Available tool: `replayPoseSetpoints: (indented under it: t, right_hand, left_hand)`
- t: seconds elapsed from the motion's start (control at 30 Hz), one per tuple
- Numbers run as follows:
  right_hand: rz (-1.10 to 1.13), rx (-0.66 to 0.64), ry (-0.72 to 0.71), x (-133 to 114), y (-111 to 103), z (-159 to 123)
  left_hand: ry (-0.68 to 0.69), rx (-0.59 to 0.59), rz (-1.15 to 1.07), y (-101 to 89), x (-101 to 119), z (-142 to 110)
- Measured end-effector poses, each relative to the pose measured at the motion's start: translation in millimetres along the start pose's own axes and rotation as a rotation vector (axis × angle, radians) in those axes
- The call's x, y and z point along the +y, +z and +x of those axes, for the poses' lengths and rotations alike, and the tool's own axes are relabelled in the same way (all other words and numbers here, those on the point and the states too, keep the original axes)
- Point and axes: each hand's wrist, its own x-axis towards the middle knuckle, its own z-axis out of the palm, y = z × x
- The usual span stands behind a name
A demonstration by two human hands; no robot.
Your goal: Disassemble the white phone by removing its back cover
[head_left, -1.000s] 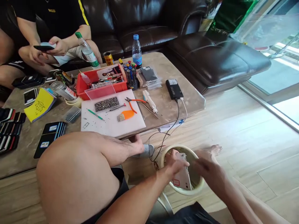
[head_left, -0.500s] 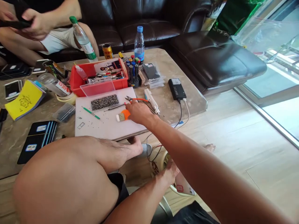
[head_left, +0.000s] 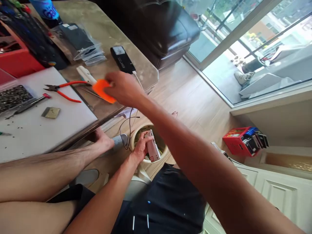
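My right hand is closed on a flat, bright orange piece, held above the table's near edge and blurred by motion. Below it, my left hand grips a pinkish phone over the mouth of a round bin. Orange-handled cutting pliers lie beside the right hand on a white mat. On the same mat are a small tan block, a tweezer-like tool and a clear tray of tiny dark pieces.
A black power adapter with cables sits on the table, near bagged dark parts and a white tool. A red box stands at left. On the floor to the right is a red crate of flat devices.
The view has swung right and down. My right hand has lifted the orange piece off the mat and carried it right. The phone in my left hand now shows over the bin.
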Motion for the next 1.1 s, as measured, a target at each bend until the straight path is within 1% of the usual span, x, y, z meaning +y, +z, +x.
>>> replayPoseSetpoints:
  t: [0.03, 0.1, 0.17, 0.2, 0.27, 0.3, 0.37, 0.47, 0.57, 0.7, 0.83, 1.0, 1.1]
  right_hand:
    - [0.07, 0.046, 0.071, 22, -10, -28]
    - [0.228, 0.102, 0.311, 62, -20, -90]
    - [0.362, 0.148, 0.531, 91, -16, -152]
    - [0.408, 0.166, 0.624, 100, -10, -179]
    - [0.555, 0.153, 0.74, 108, 6, -224]
    - [0.598, 0.154, 0.782, 109, 14, -240]
    - [0.608, 0.187, 0.823, 107, 29, -260]
    - [0.556, 0.258, 0.821, 104, 41, -272]
    - [0.564, 0.276, 0.826, 105, 47, -276]
    - [0.594, 0.272, 0.841, 107, 52, -278]
    - [0.607, 0.257, 0.85, 110, 55, -279]
    - [0.527, 0.239, 0.833, 114, 54, -278]
    - [0.555, 0.206, 0.81, 118, 55, -279]
  left_hand:
    - [-0.016, -0.02, -0.024, -0.1, 1, 1]
    - [-0.043, -0.049, -0.059, 0.1, 5, 0]
    - [-0.053, -0.058, -0.061, 1.7, 9, -2]
    - [-0.053, -0.057, -0.051, 3.0, 10, -3]
    - [-0.044, -0.052, -0.013, 6.0, 14, -6]
    - [-0.037, -0.049, 0.012, 7.4, 15, -7]
    - [-0.023, -0.042, 0.071, 10.0, 16, -10]
    - [-0.004, -0.035, 0.17, 12.4, 16, -14]
    - [0.022, -0.049, 0.263, 13.8, 14, -16]
    - [0.046, -0.067, 0.324, 15.5, 10, -17]
    - [0.026, -0.089, 0.337, 17.1, 10, -18]
    - [0.036, -0.084, 0.363, 19.5, 10, -18]
    - [0.029, -0.064, 0.344, 19.7, 9, -16]
